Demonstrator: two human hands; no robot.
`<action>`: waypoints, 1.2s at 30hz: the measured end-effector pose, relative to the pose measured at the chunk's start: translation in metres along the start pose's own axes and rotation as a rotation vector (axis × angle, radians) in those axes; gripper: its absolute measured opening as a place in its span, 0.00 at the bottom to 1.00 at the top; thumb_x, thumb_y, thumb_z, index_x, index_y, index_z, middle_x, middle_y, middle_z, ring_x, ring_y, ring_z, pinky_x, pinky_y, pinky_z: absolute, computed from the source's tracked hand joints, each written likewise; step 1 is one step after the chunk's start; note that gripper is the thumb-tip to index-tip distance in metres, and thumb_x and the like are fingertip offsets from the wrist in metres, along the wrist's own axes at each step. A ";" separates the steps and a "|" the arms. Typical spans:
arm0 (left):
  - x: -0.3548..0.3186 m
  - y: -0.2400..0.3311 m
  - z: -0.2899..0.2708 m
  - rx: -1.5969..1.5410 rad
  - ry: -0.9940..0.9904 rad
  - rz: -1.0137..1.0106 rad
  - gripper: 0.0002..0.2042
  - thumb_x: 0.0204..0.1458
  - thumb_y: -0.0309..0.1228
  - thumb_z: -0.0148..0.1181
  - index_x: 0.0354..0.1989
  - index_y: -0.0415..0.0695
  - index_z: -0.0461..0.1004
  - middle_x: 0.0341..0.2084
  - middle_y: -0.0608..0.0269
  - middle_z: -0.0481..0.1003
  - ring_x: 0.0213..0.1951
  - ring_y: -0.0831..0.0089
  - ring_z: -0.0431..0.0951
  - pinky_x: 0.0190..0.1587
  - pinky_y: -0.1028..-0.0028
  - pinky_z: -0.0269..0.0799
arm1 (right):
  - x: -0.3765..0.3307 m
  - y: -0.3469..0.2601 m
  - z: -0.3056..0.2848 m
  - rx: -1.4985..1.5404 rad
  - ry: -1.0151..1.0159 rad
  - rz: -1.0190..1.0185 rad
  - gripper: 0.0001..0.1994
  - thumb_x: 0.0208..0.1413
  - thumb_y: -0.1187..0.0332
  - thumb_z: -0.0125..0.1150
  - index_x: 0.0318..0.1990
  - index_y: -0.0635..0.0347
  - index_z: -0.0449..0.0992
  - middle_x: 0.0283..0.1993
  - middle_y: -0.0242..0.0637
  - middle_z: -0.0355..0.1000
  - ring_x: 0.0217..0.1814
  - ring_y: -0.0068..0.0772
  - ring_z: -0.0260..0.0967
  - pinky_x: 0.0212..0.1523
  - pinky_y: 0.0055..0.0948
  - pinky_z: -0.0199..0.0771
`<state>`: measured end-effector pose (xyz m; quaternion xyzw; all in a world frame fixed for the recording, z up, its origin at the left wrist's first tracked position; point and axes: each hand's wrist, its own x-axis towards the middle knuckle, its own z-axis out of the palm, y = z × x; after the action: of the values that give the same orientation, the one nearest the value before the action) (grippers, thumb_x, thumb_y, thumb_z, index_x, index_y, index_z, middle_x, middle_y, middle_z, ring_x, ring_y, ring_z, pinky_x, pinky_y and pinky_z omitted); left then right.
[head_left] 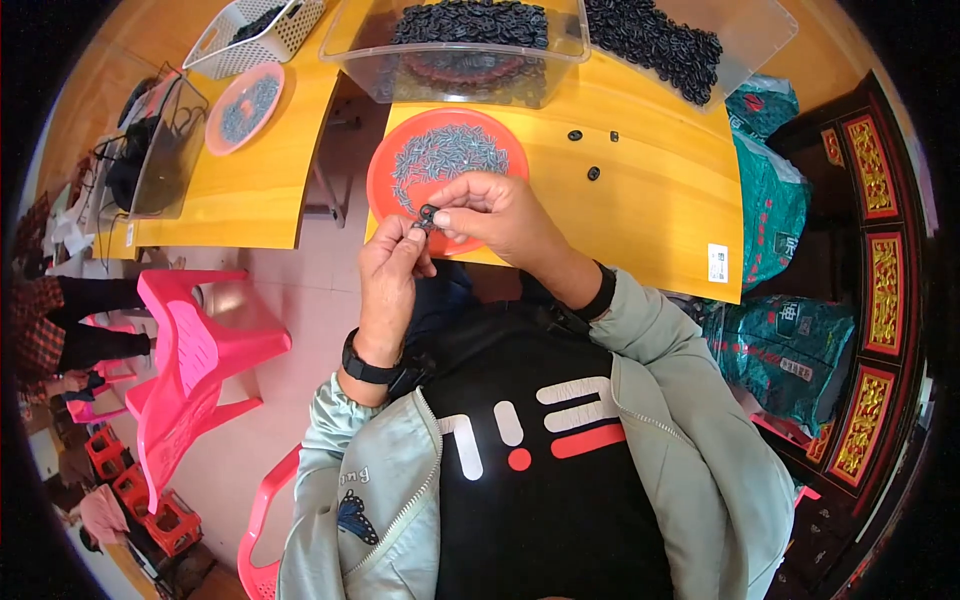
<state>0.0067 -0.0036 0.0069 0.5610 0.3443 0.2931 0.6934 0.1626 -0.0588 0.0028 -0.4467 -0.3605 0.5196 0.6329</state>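
Over the near rim of a red plate [515, 145], both of my hands meet at a small black round part [428, 212]. My right hand [505, 225] pinches it between thumb and bent fingers. From below, my left hand [392, 262] closes thumb and fingertips on its lower end; whether a tiny second piece sits between them is hidden. The plate holds a heap of small grey screw-like pins [450, 152]. Loose on the yellow table [660, 215], to the right, lie three small black parts [594, 174].
Beyond the plate stands a clear plastic bin [455, 75] with many black parts; another clear bin [740, 45] is at its right. Teal sacks [775, 210] lean by the table's right side. At left are a second table [265, 190], a pink plate [275, 85] and a pink chair [195, 345].
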 end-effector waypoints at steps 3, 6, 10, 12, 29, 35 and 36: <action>0.000 -0.003 -0.001 0.013 0.003 0.011 0.07 0.56 0.30 0.48 0.26 0.43 0.66 0.18 0.72 0.65 0.20 0.84 0.65 0.24 0.82 0.60 | -0.001 -0.002 -0.001 -0.043 -0.004 0.001 0.07 0.53 0.77 0.57 0.40 0.68 0.73 0.31 0.33 0.73 0.31 0.18 0.69 0.33 0.19 0.71; 0.000 -0.002 0.002 0.034 0.010 0.022 0.07 0.56 0.29 0.48 0.27 0.43 0.66 0.18 0.72 0.65 0.20 0.84 0.64 0.24 0.82 0.60 | 0.000 -0.002 -0.002 -0.040 -0.037 0.034 0.07 0.53 0.77 0.57 0.39 0.68 0.73 0.31 0.32 0.72 0.30 0.17 0.68 0.32 0.19 0.70; -0.001 -0.001 0.006 -0.011 0.034 0.023 0.07 0.56 0.28 0.47 0.27 0.43 0.67 0.18 0.73 0.65 0.19 0.85 0.63 0.23 0.83 0.59 | -0.001 0.000 0.000 -0.025 -0.022 -0.003 0.08 0.52 0.76 0.57 0.39 0.69 0.73 0.28 0.31 0.71 0.27 0.15 0.66 0.28 0.17 0.68; -0.002 -0.001 0.005 -0.007 0.040 0.030 0.07 0.56 0.28 0.47 0.27 0.43 0.67 0.18 0.73 0.65 0.19 0.85 0.63 0.23 0.83 0.58 | -0.001 0.001 0.000 -0.022 -0.017 -0.003 0.08 0.52 0.76 0.57 0.39 0.69 0.73 0.28 0.31 0.71 0.26 0.15 0.66 0.27 0.17 0.68; -0.002 -0.002 0.006 0.021 0.053 0.041 0.07 0.56 0.28 0.48 0.28 0.41 0.68 0.17 0.73 0.63 0.19 0.85 0.61 0.22 0.83 0.58 | -0.002 -0.006 -0.006 -0.107 0.038 0.032 0.07 0.52 0.76 0.59 0.39 0.66 0.74 0.31 0.33 0.73 0.29 0.18 0.69 0.33 0.19 0.72; -0.001 -0.004 0.006 0.028 0.050 0.041 0.07 0.56 0.28 0.48 0.28 0.41 0.68 0.17 0.73 0.63 0.19 0.85 0.62 0.22 0.83 0.59 | -0.003 -0.003 -0.005 -0.075 0.029 0.033 0.07 0.52 0.76 0.59 0.39 0.66 0.73 0.31 0.33 0.73 0.29 0.18 0.69 0.32 0.19 0.71; 0.000 -0.004 0.007 0.028 0.049 0.040 0.07 0.56 0.28 0.48 0.28 0.41 0.68 0.17 0.73 0.63 0.19 0.85 0.62 0.22 0.83 0.59 | -0.003 -0.002 -0.005 -0.075 0.030 0.034 0.07 0.52 0.76 0.59 0.39 0.66 0.73 0.31 0.33 0.73 0.29 0.18 0.69 0.32 0.19 0.71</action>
<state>0.0120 -0.0087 0.0043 0.5699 0.3541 0.3158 0.6709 0.1674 -0.0628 0.0024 -0.4839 -0.3626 0.5095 0.6122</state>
